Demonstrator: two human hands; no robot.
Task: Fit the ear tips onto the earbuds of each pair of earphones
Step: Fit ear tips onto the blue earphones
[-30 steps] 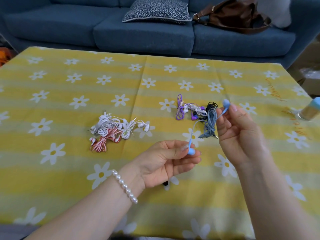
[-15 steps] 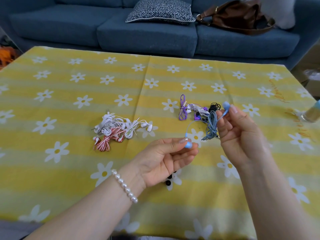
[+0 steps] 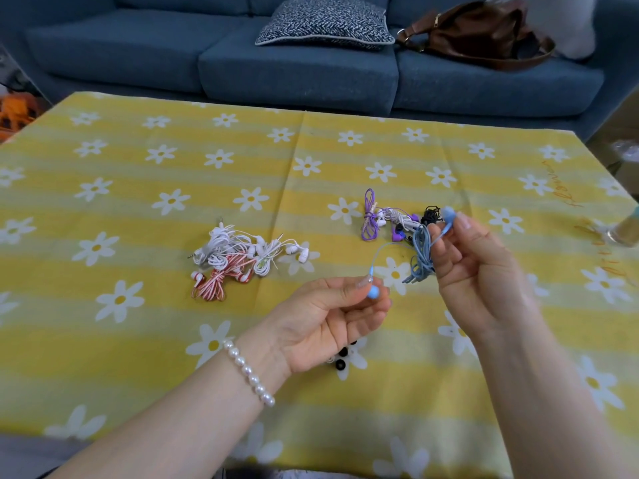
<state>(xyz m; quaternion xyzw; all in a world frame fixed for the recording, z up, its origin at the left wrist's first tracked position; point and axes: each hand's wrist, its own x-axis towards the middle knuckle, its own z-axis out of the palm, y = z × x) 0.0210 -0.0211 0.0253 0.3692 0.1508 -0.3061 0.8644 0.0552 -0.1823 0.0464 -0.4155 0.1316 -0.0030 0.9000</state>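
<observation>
I hold a pair of blue earphones (image 3: 422, 254) between both hands above the table. My left hand (image 3: 328, 323) pinches one blue earbud (image 3: 373, 292) at its fingertips. My right hand (image 3: 473, 271) grips the bundled blue cord, and its thumb and forefinger hold the other blue earbud (image 3: 448, 213) up. Small black ear tips (image 3: 341, 359) lie on the cloth just under my left hand, partly hidden by it. A pile of white and red-striped earphones (image 3: 238, 261) lies to the left. Purple, white and black earphones (image 3: 394, 223) lie behind my right hand.
The table wears a yellow cloth with white daisies (image 3: 173, 340). A bottle (image 3: 622, 233) stands at the right edge. Behind the table is a blue sofa (image 3: 294, 70) with a patterned cushion (image 3: 325, 22) and a brown bag (image 3: 484, 36).
Both hands still hold the blue earphones. My left hand with its earbud has shifted slightly, and the black ear tips under it have come more into sight.
</observation>
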